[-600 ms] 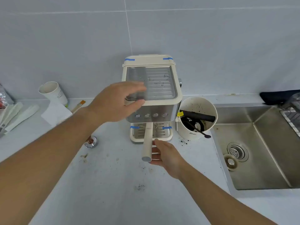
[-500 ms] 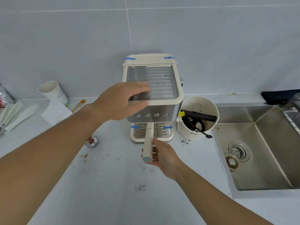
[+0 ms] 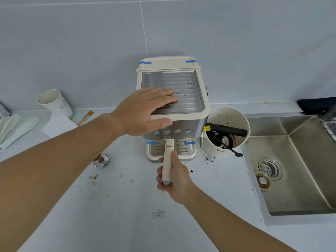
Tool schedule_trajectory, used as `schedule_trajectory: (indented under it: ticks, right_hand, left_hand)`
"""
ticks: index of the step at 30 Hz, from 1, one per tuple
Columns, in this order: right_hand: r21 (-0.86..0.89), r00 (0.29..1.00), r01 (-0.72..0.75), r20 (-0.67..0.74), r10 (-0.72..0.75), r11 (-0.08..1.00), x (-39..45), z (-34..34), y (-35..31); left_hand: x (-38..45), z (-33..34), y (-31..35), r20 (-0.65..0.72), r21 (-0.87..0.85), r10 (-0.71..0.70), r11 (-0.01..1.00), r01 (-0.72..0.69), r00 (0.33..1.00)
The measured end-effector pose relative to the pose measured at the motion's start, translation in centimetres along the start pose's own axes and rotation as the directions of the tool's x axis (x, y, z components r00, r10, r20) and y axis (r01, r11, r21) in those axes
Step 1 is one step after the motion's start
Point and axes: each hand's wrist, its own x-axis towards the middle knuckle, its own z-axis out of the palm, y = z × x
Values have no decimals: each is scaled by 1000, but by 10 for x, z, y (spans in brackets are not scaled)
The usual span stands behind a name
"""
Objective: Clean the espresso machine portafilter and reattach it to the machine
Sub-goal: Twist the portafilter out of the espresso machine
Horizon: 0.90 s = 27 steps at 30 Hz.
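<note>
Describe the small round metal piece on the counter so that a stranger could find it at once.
Start at the cream espresso machine against the wall, then look left and forward on the white counter. The small shiny metal ring lies there alone, partly hidden by the left forearm; nothing else nearby is chrome.

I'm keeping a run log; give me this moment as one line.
left hand: flat on machine top | right hand: gripping portafilter handle | portafilter: at machine front | cleaning: not started
</note>
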Motion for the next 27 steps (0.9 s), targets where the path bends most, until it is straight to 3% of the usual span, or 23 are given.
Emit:
schedule_trajectory:
  ticks: [10,27]
  right_hand:
    - [-95,985,170,19,-169,981,5,7,8]
    - [-105,973,222,-41,-227,970,10,14,13]
  left_hand:
    - [1,6,0,-68,-12,-25,1000,24,997]
    - [-2,9,3,-109,5,-39,999,40,993]
